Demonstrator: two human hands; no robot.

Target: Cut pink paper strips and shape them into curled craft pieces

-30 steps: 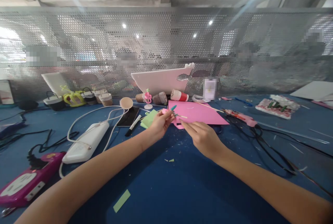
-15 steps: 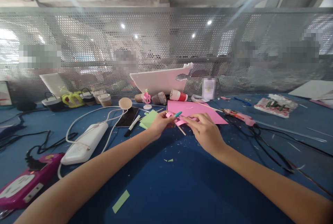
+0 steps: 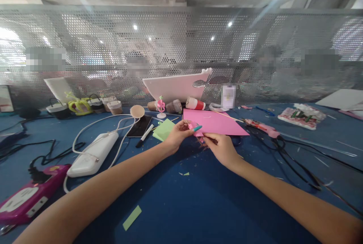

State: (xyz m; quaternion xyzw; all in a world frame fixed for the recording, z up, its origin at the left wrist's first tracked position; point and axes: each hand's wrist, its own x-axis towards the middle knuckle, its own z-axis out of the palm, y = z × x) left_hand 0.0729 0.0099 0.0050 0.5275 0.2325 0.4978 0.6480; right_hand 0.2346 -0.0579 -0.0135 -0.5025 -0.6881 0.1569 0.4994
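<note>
My left hand [image 3: 179, 135] is closed in a pinch on a small pink paper strip [image 3: 199, 133], above the near left corner of a larger pink paper sheet [image 3: 221, 123]. A teal pointed piece [image 3: 197, 128] lies along the tip of my left thumb; what it is I cannot make out. My right hand [image 3: 222, 147] pinches the strip's lower right end between thumb and fingers. Just left of my left hand lie green paper sheets [image 3: 163, 129]. Fingers partly hide the strip's shape.
A black-capped marker [image 3: 144, 136], a phone [image 3: 139, 126] and a white power bank [image 3: 93, 155] with cables lie left. A magenta power strip [image 3: 34, 195] sits front left. A pink glue gun [image 3: 262, 127] with black cord is right. Cups [image 3: 195, 103] and a foam board [image 3: 172, 87] stand behind.
My right hand has lowered and drawn its fingers into a pinch on the strip. My left hand has shifted slightly right, turning the strip. The wooden stick below it no longer shows clearly.
</note>
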